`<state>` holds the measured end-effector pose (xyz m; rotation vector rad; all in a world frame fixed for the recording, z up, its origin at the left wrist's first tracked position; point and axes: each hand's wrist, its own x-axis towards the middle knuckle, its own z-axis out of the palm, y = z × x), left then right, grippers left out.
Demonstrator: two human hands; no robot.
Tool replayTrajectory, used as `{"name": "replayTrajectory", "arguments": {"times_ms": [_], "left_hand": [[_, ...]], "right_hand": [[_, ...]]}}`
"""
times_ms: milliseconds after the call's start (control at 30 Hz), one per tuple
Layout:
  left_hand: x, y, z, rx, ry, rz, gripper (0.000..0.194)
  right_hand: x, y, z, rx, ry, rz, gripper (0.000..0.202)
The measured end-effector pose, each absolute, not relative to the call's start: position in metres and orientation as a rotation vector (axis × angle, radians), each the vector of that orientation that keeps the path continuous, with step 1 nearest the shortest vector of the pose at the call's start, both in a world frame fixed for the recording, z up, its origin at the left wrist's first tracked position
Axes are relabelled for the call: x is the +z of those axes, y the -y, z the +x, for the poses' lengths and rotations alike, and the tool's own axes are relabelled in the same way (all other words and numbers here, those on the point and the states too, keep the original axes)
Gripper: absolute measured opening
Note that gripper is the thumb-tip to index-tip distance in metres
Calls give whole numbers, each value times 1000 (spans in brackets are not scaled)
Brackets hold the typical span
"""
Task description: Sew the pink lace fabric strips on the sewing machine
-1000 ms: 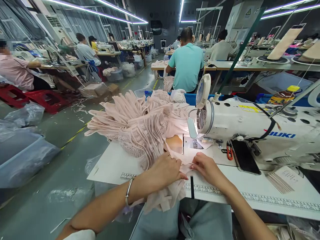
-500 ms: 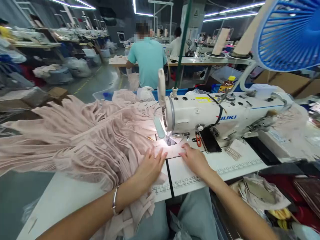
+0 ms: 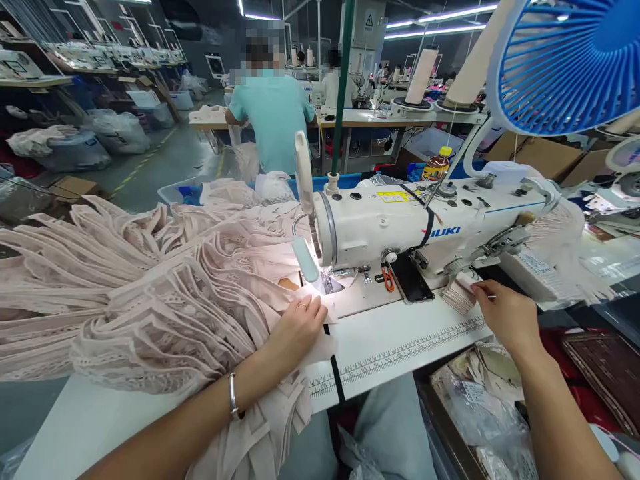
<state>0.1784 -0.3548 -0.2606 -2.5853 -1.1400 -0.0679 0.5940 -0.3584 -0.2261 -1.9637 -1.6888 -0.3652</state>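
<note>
A white sewing machine (image 3: 370, 227) stands on the table, its lamp lighting the presser foot (image 3: 329, 281). My left hand (image 3: 300, 323) is closed on a pale pink fabric piece (image 3: 327, 308) just in front of the foot, fingers together. Over to the right, my right hand (image 3: 503, 307) pinches a small pale strip (image 3: 466, 280) at the edge of a striped stack of strips (image 3: 457, 299). A large heap of pale pink fabric pieces (image 3: 165, 300) with lacy parts spreads left of the machine and hangs over the table's front edge.
Orange-handled snips (image 3: 388, 277) and a black phone (image 3: 413, 279) lie under the machine arm. A ruler strip (image 3: 410, 347) runs along the table front. A blue fan (image 3: 570, 63) juts in at upper right. One co-worker in a teal shirt (image 3: 273, 117) sits ahead.
My right hand has left the fabric by the presser foot and moved right to the stack of strips. My left hand stays by the foot, its fingers drawn closer together. The view has shifted right.
</note>
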Motion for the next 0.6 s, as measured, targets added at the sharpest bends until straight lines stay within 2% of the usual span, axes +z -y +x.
{"name": "replayTrajectory", "arguments": {"times_ms": [67, 133, 300, 400, 467, 600], "left_hand": [[-265, 356, 172, -91, 1193, -2599, 30], [-266, 356, 168, -106, 1245, -2631, 38], [-263, 357, 169, -100, 1314, -2663, 41], [-264, 357, 169, -153, 1302, -2665, 36], [-267, 356, 168, -205, 1312, -2654, 34], [-271, 354, 161, -286, 1286, -2711, 30]], "right_hand": [[-223, 365, 573, -511, 1565, -1947, 38], [-223, 373, 543, -494, 1465, -1850, 38], [-232, 377, 466, 567, 1753, -1522, 28], [-244, 364, 443, 880, 1770, -1416, 35], [-253, 354, 436, 785, 1849, -1390, 39], [-264, 340, 427, 195, 2210, -1319, 32]]}}
